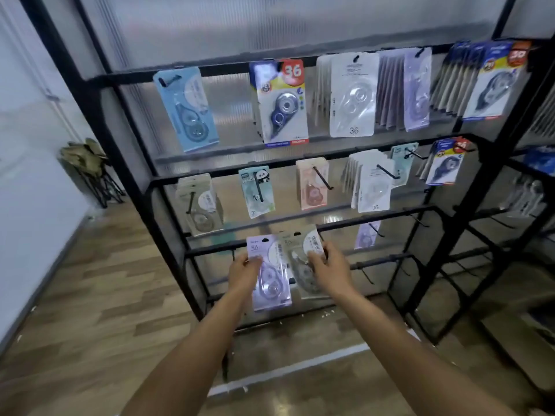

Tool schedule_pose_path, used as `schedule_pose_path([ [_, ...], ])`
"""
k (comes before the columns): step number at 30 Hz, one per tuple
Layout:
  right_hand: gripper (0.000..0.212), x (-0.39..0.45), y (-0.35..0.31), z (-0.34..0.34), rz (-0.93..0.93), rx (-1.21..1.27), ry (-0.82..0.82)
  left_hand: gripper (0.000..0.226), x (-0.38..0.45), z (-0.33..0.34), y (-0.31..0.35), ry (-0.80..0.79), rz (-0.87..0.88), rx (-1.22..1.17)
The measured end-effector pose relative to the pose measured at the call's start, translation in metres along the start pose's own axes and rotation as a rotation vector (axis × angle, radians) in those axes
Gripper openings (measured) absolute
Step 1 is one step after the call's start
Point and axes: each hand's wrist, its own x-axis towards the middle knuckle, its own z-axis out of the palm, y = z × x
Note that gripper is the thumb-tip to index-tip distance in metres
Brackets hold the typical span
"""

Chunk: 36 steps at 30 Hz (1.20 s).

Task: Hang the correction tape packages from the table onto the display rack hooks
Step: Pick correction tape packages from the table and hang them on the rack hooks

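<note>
Both hands grip packs — left hand [244, 270] a lilac pack [270, 283], right hand [329, 267] a grey pack [303, 265] — while I judge the rack [168, 187] partly stocked, lower hooks bare.

Black wire display rack [168, 187] on wood-pattern floor [99, 295]; correction tape packages [279, 103] hung on hooks [322, 178] across its upper rails.

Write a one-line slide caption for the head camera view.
Left hand and right hand each hold a correction tape package before the lower hooks of a black display rack.
</note>
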Motion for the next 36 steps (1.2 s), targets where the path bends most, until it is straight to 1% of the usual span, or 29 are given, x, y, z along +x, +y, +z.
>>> schedule_pose_path([
  [4, 0.004, 0.009, -0.028, 0.045, -0.045, 0.064, -0.117, 0.015, 0.014, -0.044, 0.003, 0.11, -0.012, -0.023],
  [8, 0.01, 0.017, -0.06, 0.089, -0.094, 0.102, -0.249, 0.01, 0.026, -0.087, 0.004, 0.21, -0.02, -0.009],
  [15, 0.011, 0.024, -0.094, 0.156, -0.104, 0.138, -0.345, 0.012, 0.042, -0.14, 0.006, 0.31, -0.019, 0.021],
  [20, 0.02, 0.03, -0.096, 0.177, -0.076, 0.149, -0.337, 0.011, 0.051, -0.151, 0.007, 0.318, -0.006, 0.041],
  [22, 0.021, 0.033, -0.097, 0.181, -0.061, 0.167, -0.34, 0.01, 0.056, -0.153, 0.005, 0.287, -0.015, 0.028],
  [26, 0.019, 0.041, -0.097, 0.189, -0.064, 0.152, -0.329, 0.007, 0.062, -0.154, 0.002, 0.218, -0.035, -0.025],
  [31, 0.013, 0.046, -0.095, 0.198, -0.054, 0.137, -0.318, 0.006, 0.069, -0.154, -0.003, 0.209, -0.03, -0.082],
  [36, 0.021, 0.053, -0.093, 0.208, -0.032, 0.131, -0.291, 0.01, 0.075, -0.159, -0.008, 0.208, -0.044, -0.097],
])
